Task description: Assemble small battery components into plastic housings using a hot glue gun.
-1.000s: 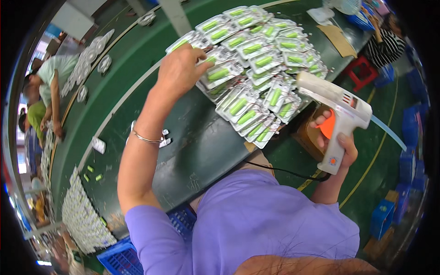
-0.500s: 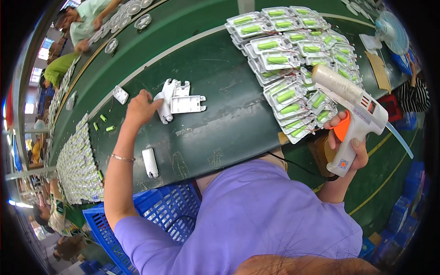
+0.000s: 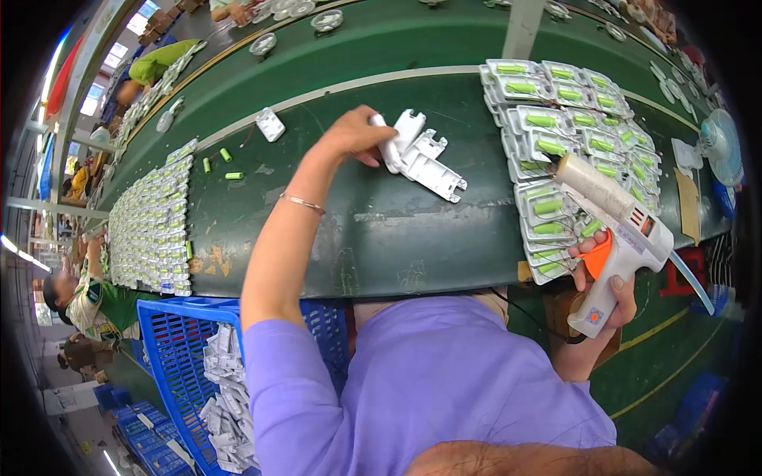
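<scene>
My left hand (image 3: pixel 359 136) reaches over the dark green work surface (image 3: pixel 317 254), fingers closed on the end of a white plastic housing (image 3: pixel 389 151). That housing leans against a small heap of similar white housings (image 3: pixel 435 174), some showing their hollow inner sides. In my right hand (image 3: pixel 615 297) is a white hot glue gun (image 3: pixel 627 238) with an orange trigger (image 3: pixel 597 252). A pale blue glue stick (image 3: pixel 692 282) sticks out of its back end. The gun's front end overlaps rows of white housings with green battery cells and thin wires (image 3: pixel 548 147); contact cannot be told.
Loose green cells (image 3: pixel 225 154) and a white part with a wire (image 3: pixel 270 124) lie at the left. Beyond them are tightly packed rows of housings (image 3: pixel 151 222). A blue crate (image 3: pixel 171 333) holds white parts. A fan (image 3: pixel 724 147) stands far right. Other people work nearby.
My view has turned left. The left hand has closed on a housing, and the heap beside it now lies at a different angle. The glue gun stays in my right hand.
</scene>
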The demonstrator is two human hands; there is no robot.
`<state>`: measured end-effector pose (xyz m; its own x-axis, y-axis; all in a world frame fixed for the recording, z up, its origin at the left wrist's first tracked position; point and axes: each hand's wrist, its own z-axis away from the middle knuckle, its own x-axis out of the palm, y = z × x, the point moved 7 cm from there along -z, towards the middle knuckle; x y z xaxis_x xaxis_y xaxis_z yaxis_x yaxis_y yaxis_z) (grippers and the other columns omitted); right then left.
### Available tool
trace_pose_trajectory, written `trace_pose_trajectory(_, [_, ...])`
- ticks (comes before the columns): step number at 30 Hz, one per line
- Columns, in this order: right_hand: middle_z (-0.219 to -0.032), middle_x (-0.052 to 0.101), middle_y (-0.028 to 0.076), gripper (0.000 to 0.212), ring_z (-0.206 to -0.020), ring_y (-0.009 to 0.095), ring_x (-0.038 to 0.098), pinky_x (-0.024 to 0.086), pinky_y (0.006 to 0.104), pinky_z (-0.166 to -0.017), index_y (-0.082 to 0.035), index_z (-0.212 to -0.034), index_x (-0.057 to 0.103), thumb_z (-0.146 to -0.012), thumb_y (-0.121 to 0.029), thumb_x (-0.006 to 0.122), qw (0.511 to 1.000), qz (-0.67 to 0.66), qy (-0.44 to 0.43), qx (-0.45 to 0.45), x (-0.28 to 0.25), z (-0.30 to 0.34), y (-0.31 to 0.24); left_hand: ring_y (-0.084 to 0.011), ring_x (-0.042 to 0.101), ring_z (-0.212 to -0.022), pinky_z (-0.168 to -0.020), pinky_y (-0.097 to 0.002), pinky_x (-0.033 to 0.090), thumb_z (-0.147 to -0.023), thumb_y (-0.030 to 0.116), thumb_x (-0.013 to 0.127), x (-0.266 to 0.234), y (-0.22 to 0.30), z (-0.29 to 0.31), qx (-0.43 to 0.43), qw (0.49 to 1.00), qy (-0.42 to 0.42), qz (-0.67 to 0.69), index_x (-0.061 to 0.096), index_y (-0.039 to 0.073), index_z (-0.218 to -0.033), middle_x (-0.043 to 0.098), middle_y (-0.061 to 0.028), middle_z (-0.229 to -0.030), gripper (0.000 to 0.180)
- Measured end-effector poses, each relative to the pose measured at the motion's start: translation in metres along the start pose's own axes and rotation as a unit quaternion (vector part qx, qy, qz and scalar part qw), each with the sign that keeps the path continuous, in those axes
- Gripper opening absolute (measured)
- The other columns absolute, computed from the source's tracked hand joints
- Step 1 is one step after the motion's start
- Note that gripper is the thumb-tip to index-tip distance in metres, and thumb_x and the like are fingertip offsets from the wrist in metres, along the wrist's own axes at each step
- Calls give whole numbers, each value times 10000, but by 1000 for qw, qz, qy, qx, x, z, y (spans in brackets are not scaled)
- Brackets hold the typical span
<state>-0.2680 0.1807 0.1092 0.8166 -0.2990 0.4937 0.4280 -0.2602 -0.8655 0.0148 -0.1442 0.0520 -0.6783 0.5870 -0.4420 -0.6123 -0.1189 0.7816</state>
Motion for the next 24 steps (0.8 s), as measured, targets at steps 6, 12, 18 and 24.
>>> trace_pose_trajectory(6, [-1008,608,264,711,-932,385,644,501,284,-537,133,-1230,457,-694,-312,596,999,16,41,-5,-2,-4,-3,-182,645,-784,-610,-288,560,-821,110,653,-19,-37,43,98,963,152,201,505,10,-1182,605,-123,-930,403])
trace_pose_trajectory(12, [-1050,579,270,714,-990,383,622,528,269,-542,133,-1263,404,-732,-284,633,1000,4,19,16,0,-4,-6,-127,596,-842,-744,-261,481,-800,-9,629,55,-71,89,150,971,135,132,570,41,-1028,613,-36,-927,240])
trace_pose_trajectory(18, [-1028,598,263,720,-952,382,634,525,271,-528,133,-1245,429,-706,-292,645,1000,-5,16,25,24,-8,-2,-336,541,-1052,-894,-397,452,-726,25,709,103,-8,112,269,915,270,-130,608,72,-1039,603,-124,-1085,332])
trace_pose_trajectory(24, [-1096,570,290,775,-913,348,641,538,309,-634,156,-1254,398,-695,-320,647,999,46,1,29,22,-5,2,-329,464,-1214,-954,-500,325,-707,12,636,108,2,105,373,839,263,-296,665,138,-1050,658,-31,-1094,367])
